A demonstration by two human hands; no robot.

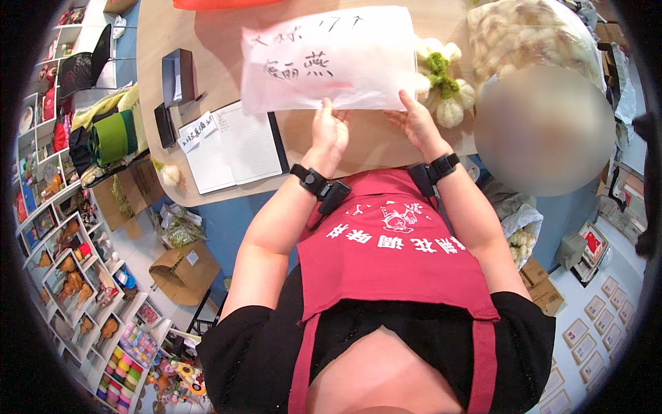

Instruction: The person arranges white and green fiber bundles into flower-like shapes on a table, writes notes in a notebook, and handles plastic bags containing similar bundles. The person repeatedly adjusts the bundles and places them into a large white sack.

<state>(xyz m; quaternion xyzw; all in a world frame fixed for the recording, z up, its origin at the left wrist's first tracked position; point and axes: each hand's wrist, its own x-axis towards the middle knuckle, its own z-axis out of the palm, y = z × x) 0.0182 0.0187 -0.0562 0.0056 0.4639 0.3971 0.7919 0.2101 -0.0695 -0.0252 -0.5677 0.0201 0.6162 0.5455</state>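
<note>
Both my hands hold a whitish, translucent plastic bag point(331, 90) by its near edge, above the table. Dark handwriting and a small pink mark show on the bag. My left hand point(331, 129) grips toward the middle of that edge, thumb on top. At the near right corner is my right hand point(414, 121), its thumb also on the upper face and its fingers partly underneath. What the bag contains is hidden. Beside its right end lie white fluffy pieces tied with green yarn point(442, 77).
On the wooden table point(362, 139) lie an open notebook point(243, 150) with a written slip point(197, 132), a black case point(165, 125), a pen point(200, 96) and a dark box point(177, 77). A large clear bag of cream fluffy pieces point(532, 39) is at the far right. Cardboard boxes point(185, 272) stand left.
</note>
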